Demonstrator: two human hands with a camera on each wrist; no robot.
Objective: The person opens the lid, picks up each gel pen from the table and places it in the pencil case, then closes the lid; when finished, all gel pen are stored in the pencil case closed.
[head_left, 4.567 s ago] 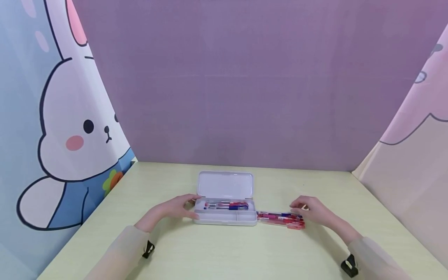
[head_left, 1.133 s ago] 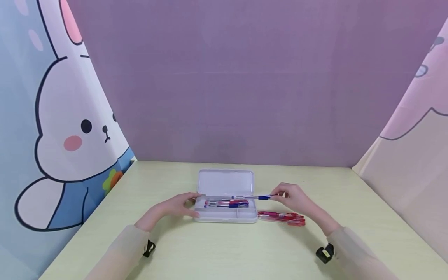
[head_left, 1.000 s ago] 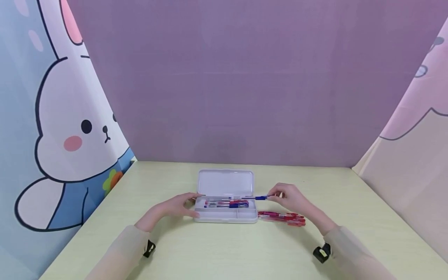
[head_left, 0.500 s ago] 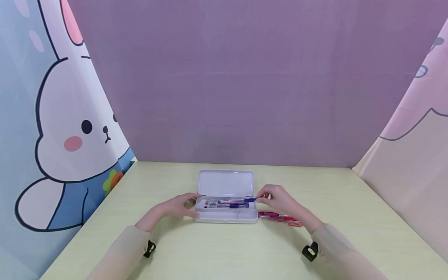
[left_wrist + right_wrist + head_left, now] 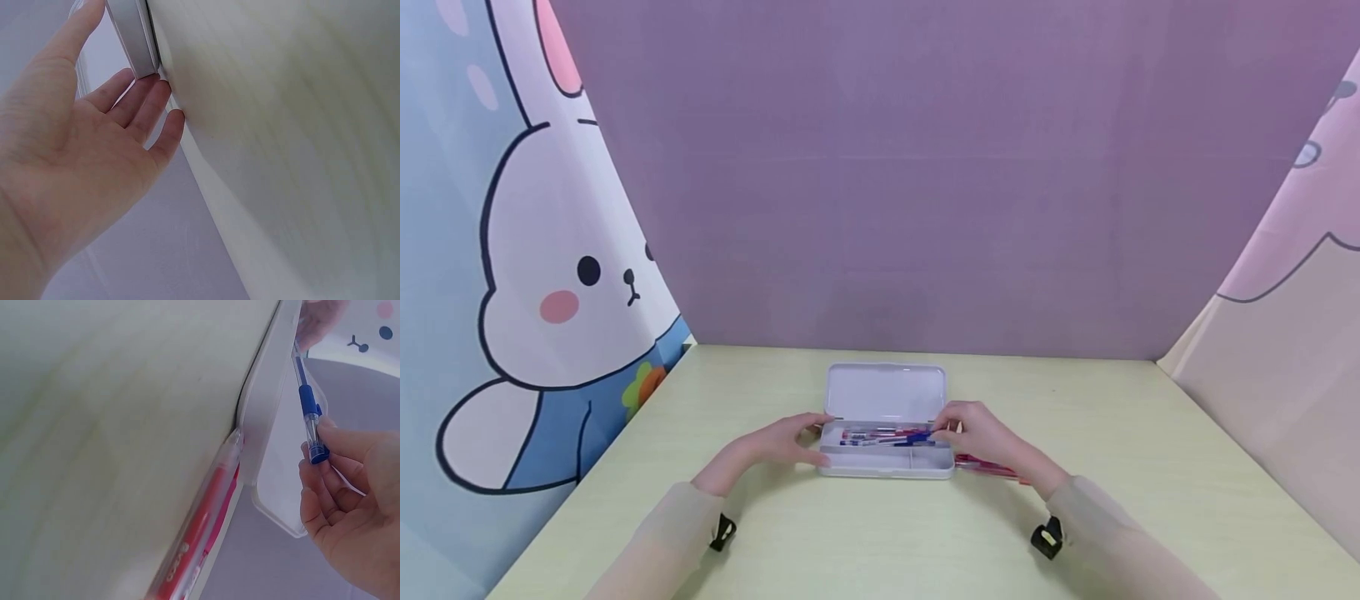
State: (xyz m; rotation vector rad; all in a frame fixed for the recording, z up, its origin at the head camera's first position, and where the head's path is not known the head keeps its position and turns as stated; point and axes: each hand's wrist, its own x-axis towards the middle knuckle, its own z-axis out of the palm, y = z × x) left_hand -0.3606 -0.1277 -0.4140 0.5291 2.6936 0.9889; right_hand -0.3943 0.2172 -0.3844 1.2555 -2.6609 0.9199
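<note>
Pinching blue pen (image 5: pixel 307 399), right grip (image 5: pixel 974 427) nearly closed; pen roughly lengthwise along case (image 5: pixel 867 460), pointing left; left grip (image 5: pixel 778 440) holding case

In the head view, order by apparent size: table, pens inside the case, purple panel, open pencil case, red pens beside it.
1. Purple panel
2. Table
3. Open pencil case
4. Pens inside the case and red pens beside it: too alike to rank, red ones partly hidden.

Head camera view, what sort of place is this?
Probably a small, screened-off tabletop work area, though the wider room is out of view: a pale table, a plain purple backdrop behind it, and a cartoon rabbit print at the side.
</note>
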